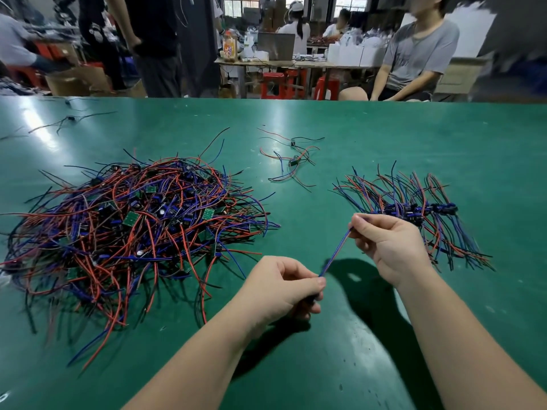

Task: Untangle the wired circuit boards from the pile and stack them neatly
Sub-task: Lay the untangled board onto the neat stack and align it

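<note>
My left grip is nearest, fingers curled, pinching one end of a blue-and-red wire pair. My right grip pinches the other end, so the pair runs taut between them above the worktop. Its circuit board seems tucked under my left fingers, mostly hidden. I judge the wires light, limp and springy, and the solder joints fragile, so I would hold close to the board rather than tug. The tangled pile lies to my left, the neat stack just beyond my right grip.
</note>
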The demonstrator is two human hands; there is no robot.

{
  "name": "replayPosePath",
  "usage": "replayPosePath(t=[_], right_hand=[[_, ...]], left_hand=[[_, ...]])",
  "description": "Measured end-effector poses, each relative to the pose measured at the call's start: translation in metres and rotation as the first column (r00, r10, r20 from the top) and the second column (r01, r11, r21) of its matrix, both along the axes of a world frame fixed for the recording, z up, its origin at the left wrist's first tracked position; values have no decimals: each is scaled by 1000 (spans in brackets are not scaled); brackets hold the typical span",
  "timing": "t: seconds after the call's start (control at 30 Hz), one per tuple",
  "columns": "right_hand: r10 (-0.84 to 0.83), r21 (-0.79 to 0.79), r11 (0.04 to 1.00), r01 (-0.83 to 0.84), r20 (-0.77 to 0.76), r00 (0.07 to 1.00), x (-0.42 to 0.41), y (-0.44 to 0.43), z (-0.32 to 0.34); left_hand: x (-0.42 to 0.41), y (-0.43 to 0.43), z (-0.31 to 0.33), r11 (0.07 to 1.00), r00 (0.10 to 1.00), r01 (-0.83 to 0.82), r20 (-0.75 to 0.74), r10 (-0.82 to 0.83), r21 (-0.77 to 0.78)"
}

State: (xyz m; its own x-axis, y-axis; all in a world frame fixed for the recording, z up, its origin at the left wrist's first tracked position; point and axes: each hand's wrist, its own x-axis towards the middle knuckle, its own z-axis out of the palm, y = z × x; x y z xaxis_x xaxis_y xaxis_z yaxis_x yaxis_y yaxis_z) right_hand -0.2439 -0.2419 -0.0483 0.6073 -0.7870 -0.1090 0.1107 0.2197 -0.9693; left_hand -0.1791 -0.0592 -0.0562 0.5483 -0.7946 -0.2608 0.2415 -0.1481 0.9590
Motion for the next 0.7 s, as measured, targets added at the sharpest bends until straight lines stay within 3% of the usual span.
replayPosePath(t=[0.2,0.37,0.5,0.7], right_hand=[[-75,-123,990,74,-7,997,3,0,-8],[-58,41,998,56,59,997,-2,-1,0],[-23,154,988,14,59,998,-7,-5,7],[-57,272,962,7,176,983,-3,-3,10]], left_hand=[[-1,2,2,997,999,44,8,-45,65],[1,5,5,993,980,62,185,-79,95],[7,8,5,995,973,70,214,-85,78],[10,8,8,992,992,105,-60,-110,-76]])
